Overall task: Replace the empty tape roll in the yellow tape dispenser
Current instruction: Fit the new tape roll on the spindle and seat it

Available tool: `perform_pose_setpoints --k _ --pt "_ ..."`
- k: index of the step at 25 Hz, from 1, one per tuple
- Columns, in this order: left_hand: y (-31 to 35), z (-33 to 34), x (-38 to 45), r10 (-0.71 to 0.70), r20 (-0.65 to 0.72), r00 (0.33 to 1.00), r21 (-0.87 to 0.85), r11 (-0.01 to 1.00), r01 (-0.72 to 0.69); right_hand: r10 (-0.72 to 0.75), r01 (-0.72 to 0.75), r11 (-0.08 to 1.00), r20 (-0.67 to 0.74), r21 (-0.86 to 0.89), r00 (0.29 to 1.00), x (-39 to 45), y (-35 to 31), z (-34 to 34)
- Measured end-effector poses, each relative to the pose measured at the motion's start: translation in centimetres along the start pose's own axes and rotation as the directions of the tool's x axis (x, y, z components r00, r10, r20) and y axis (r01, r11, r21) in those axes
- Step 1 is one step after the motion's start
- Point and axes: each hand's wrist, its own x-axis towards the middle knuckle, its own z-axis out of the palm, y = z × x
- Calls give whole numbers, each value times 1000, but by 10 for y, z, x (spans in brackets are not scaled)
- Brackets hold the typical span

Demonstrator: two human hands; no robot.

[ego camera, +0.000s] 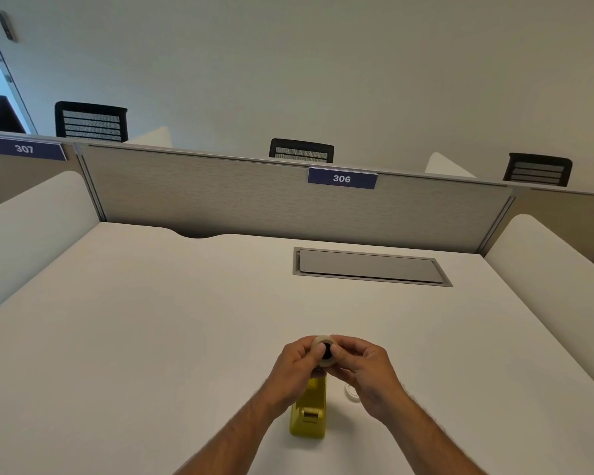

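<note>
Both your left hand (297, 363) and right hand (360, 366) pinch the tape roll (323, 349); seat its black hub (327, 351) squarely before lowering into the yellow dispenser (309, 411).

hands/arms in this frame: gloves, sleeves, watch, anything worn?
Nothing worn that shows. Left hand and right hand are bare, no gloves, and no rings are visible from this angle. Both forearms are bare and hairy down to the bottom edge of the frame: no sleeves, watch or wristband in view.

dispenser (308, 414) top hidden by hands — small ring (350, 393), maybe roll
</note>
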Motion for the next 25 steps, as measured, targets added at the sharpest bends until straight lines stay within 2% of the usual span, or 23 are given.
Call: perform_pose_setpoints --k 2,5,8,10,13,17,25 --pt "-2 2 0 5 -54 999 -15 1000 -6 -41 38 999 -81 -40 996 1 3 2" --pt "-4 5 1 29 -136 990 -14 999 -31 -184 131 962 -212 -240 960 4 8 5" --pt "-1 6 1 83 -215 973 62 996 -71 -307 211 852 -130 -479 943 5 13 7" --pt "-2 4 2 124 -248 961 131 987 -94 -337 237 793 -81 -561 938 6 14 10" --pt "-1 2 -1 139 -210 968 188 977 -100 -339 240 770 -61 -592 939 9 15 11" --pt "-1 -7 -3 73 -131 989 102 993 -60 -280 183 794 -81 -579 957 12 12 9" --pt "-14 -29 3 109 -89 990 485 873 -53 -280 220 659 36 -719 959 17 18 6"
